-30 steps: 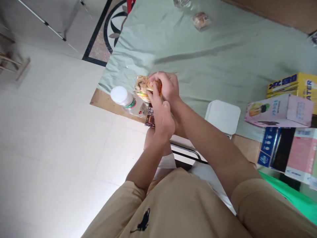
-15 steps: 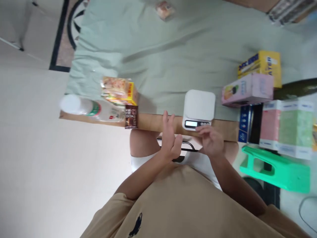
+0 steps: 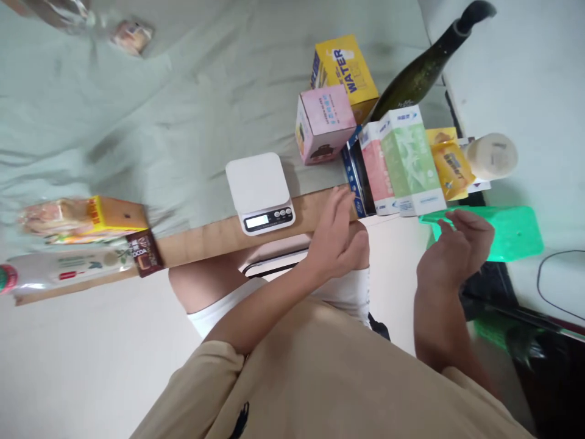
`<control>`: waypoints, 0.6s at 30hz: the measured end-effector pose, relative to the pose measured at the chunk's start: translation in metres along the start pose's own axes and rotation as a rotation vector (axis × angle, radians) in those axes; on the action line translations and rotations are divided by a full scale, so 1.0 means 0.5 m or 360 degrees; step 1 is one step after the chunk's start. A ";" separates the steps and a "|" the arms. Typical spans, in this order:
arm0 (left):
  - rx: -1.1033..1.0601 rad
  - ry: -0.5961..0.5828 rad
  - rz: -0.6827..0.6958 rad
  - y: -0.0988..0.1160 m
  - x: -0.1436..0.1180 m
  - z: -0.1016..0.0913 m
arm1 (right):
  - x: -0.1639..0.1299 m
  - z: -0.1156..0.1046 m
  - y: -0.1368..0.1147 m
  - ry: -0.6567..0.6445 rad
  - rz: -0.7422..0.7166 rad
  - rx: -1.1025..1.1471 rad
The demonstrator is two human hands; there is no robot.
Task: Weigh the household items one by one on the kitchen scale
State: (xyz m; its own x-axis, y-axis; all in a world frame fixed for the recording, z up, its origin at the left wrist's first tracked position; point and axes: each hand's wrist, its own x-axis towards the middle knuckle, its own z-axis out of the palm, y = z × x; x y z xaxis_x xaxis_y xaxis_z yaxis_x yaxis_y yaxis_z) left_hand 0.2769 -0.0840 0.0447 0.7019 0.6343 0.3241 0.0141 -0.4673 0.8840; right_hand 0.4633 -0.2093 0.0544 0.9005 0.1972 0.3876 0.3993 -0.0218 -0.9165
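Pale green cloth (image 3: 183,110) is spread over a wooden table (image 3: 205,238), whose bare edge runs along the near side above a white floor. Near the middle of that edge a white kitchen scale (image 3: 258,183) is set, with its display and buttons turned toward the person.

Both hands are seen empty and loosely open, nothing being held in either. The left hand (image 3: 338,235) is raised just in front of the table edge, fingers together and pointing far, close to the near end of a row of cartons; whether the edge is touched cannot be told. Nearest to its fingertips is a blue carton (image 3: 356,177), beside which a pink carton (image 3: 377,164) and a green-and-white carton (image 3: 409,158) are lined up. The right hand (image 3: 450,250) is held to the right, off the table, with fingers gently curled over a bright green plastic stool (image 3: 512,231).

Farther back a pink box (image 3: 324,122) and a yellow box (image 3: 345,67) printed with "WATER" are placed, and a dark glass bottle (image 3: 420,67) is laid slanting behind them. A yellow packet (image 3: 450,161) and a cream cap (image 3: 491,155) are found at the right end of the row.

At the far left, a yellow snack box (image 3: 114,213), a small brown packet (image 3: 141,253) and a lying plastic bottle (image 3: 64,268) are blurred.
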 end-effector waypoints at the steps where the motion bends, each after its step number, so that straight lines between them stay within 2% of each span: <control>1: -0.0020 -0.0038 0.0003 0.011 0.013 0.016 | 0.007 0.004 0.002 -0.0055 -0.0020 -0.0010; 6: -0.0097 -0.0202 -0.0059 0.055 0.059 0.089 | 0.011 0.030 -0.021 -0.0400 -0.0093 0.0021; 10: -0.0128 -0.0221 -0.0100 0.061 0.065 0.131 | 0.011 0.040 -0.040 -0.0701 -0.0080 -0.0041; 14: -0.0134 -0.0263 -0.0024 0.065 0.062 0.135 | 0.010 0.039 -0.037 -0.0980 -0.0065 -0.0073; 18: -0.0030 -0.0311 -0.0019 0.086 0.051 0.124 | -0.009 0.033 -0.033 -0.1037 -0.0106 -0.0052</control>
State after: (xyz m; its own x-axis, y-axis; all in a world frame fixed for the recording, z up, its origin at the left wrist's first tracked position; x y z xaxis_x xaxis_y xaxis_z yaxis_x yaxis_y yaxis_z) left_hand 0.3394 -0.1261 0.0700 0.8269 0.5071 0.2433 0.0115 -0.4478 0.8941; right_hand 0.4498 -0.1939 0.0659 0.5889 0.7526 0.2948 0.4648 -0.0170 -0.8852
